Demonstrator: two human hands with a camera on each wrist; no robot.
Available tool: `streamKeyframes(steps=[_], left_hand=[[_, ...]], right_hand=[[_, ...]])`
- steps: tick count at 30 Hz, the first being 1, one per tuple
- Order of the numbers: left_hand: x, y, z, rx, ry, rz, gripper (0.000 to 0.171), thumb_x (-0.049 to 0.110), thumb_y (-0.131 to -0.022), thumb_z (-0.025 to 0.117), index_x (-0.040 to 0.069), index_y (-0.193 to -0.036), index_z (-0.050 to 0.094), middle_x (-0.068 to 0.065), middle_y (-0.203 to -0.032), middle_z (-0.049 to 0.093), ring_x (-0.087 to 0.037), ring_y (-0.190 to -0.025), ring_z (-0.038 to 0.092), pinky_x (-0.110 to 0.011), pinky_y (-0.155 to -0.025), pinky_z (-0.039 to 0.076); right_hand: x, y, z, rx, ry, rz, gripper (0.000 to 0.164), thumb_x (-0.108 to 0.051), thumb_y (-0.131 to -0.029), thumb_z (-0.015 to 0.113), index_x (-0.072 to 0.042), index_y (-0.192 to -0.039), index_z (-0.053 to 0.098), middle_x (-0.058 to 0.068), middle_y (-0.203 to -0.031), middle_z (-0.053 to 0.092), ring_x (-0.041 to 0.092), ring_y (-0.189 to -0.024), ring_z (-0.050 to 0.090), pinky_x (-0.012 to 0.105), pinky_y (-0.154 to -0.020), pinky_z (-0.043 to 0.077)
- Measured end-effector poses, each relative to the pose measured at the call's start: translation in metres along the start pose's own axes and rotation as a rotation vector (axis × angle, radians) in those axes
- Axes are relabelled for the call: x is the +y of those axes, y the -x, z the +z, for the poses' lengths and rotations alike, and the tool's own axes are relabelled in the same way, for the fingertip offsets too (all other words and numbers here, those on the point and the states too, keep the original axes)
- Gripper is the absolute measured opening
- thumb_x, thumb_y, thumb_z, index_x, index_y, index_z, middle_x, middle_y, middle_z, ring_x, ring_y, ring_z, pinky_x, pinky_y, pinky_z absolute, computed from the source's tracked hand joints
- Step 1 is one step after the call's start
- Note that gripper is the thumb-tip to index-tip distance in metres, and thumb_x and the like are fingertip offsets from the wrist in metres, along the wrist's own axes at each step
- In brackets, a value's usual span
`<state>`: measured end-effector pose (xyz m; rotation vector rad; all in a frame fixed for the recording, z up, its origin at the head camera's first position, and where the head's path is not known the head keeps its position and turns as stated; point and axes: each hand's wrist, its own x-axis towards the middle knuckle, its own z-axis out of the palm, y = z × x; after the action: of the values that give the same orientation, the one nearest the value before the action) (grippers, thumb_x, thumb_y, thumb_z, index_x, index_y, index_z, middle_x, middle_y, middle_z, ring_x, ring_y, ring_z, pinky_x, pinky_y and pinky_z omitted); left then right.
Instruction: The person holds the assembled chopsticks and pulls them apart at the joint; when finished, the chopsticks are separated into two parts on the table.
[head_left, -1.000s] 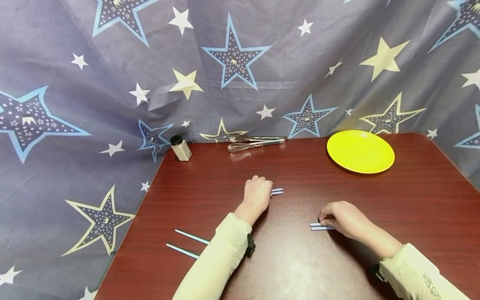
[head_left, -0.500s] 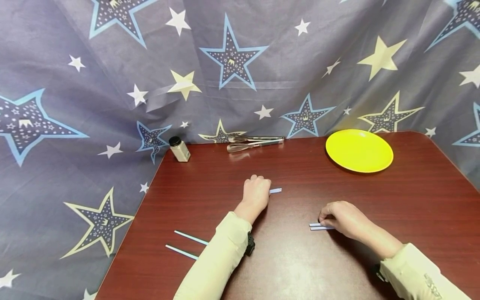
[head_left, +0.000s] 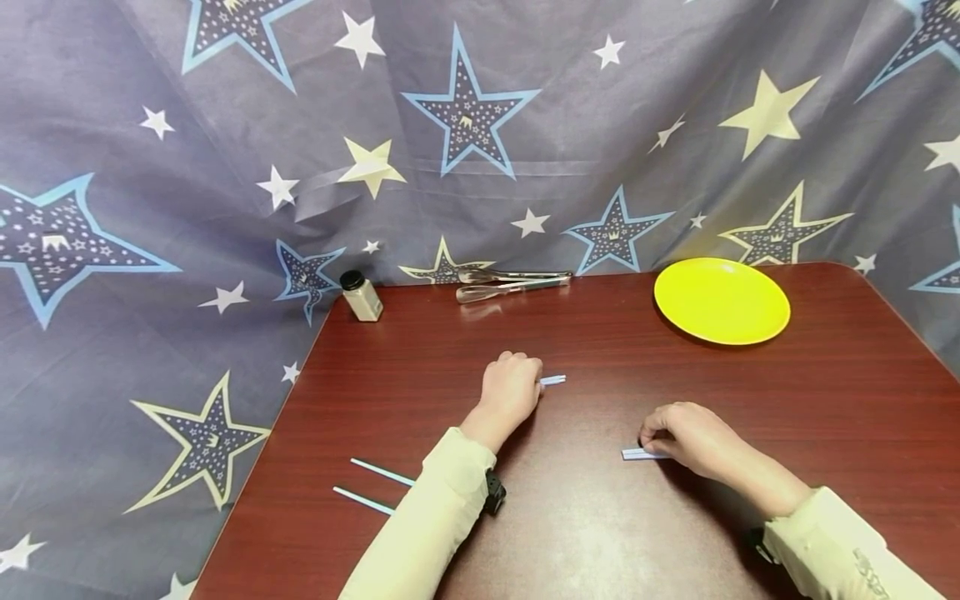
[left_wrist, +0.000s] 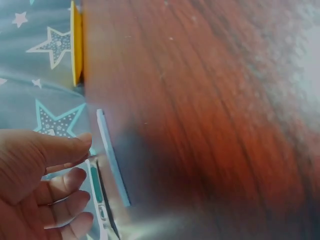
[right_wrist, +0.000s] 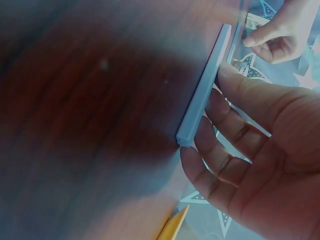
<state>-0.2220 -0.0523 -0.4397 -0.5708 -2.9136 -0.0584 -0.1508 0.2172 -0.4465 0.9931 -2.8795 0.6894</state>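
My left hand (head_left: 512,387) is lowered at a pair of short pale-blue sticks (head_left: 553,380) lying side by side, partly hidden by the hand. In the left wrist view its thumb and fingers are loosely bent, with a small gap between the thumb tip and a stick (left_wrist: 114,160). Nearer me, my right hand (head_left: 686,437) pinches a second pair of pale-blue sticks (head_left: 636,455) at the tabletop, their right part hidden under the fingers. The right wrist view shows thumb and fingertips along one side of a square-ended stick (right_wrist: 202,92).
Two longer light-blue sticks (head_left: 362,500) lie apart at the left, partly behind my left forearm. At the back stand a black-capped shaker (head_left: 363,302), tongs (head_left: 513,286) and a yellow plate (head_left: 722,302) on the dark red table (head_left: 600,333). A star-patterned cloth hangs behind.
The left-hand pair's sticks came together from slightly apart. Under my right hand, the narrow gap between its two sticks has closed. The left hand has shifted slightly left.
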Motion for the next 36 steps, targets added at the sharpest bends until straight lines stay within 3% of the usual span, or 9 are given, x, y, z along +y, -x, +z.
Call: streamKeyframes(steps=[4, 9, 15, 25, 36], left_hand=[[-0.004, 0.006, -0.006, 0.007, 0.065, 0.002, 0.018, 0.024, -0.08, 0.076, 0.019, -0.07, 0.063, 0.001, -0.074, 0.061, -0.023, -0.075, 0.058, -0.037, -0.063, 0.049], [-0.009, 0.015, -0.013, -0.031, 0.138, -0.015, 0.025, 0.028, -0.082, 0.076, 0.021, -0.067, 0.058, 0.005, -0.073, 0.058, -0.02, -0.078, 0.059, -0.035, -0.063, 0.049], [-0.016, 0.025, -0.02, -0.066, 0.21, -0.009, 0.021, 0.027, -0.085, 0.075, 0.021, -0.07, 0.061, 0.007, -0.075, 0.058, -0.019, -0.083, 0.061, -0.034, -0.068, 0.049], [-0.035, 0.046, -0.024, -0.149, 0.317, 0.097, 0.003, 0.022, -0.087, 0.072, 0.021, -0.089, 0.074, 0.009, -0.083, 0.063, -0.015, -0.086, 0.06, -0.032, -0.078, 0.048], [-0.069, 0.072, -0.029, -0.1, 0.399, 0.123, 0.004, 0.015, -0.087, 0.072, 0.015, -0.091, 0.074, 0.006, -0.085, 0.065, -0.018, -0.088, 0.062, -0.038, -0.082, 0.048]], right_hand=[[-0.001, 0.0, 0.0, 0.006, 0.012, 0.005, 0.018, -0.007, -0.077, 0.078, -0.022, -0.074, 0.068, -0.019, -0.071, 0.059, -0.001, -0.066, 0.052, 0.03, -0.062, 0.046], [-0.006, -0.004, 0.002, 0.036, 0.049, -0.006, 0.015, -0.01, -0.078, 0.078, -0.022, -0.077, 0.069, -0.017, -0.073, 0.062, 0.004, -0.067, 0.057, 0.032, -0.063, 0.048], [-0.015, -0.011, 0.008, 0.091, 0.081, -0.046, 0.017, -0.012, -0.079, 0.079, -0.025, -0.077, 0.068, -0.017, -0.076, 0.062, 0.01, -0.071, 0.059, 0.034, -0.065, 0.048], [-0.036, -0.024, 0.017, 0.163, 0.069, -0.112, 0.019, -0.011, -0.078, 0.079, -0.025, -0.078, 0.067, -0.017, -0.077, 0.056, 0.011, -0.074, 0.057, 0.033, -0.066, 0.048], [-0.064, -0.041, 0.03, 0.112, 0.023, -0.165, 0.012, -0.013, -0.081, 0.077, -0.021, -0.084, 0.068, -0.01, -0.084, 0.062, 0.014, -0.082, 0.062, 0.036, -0.072, 0.051]])
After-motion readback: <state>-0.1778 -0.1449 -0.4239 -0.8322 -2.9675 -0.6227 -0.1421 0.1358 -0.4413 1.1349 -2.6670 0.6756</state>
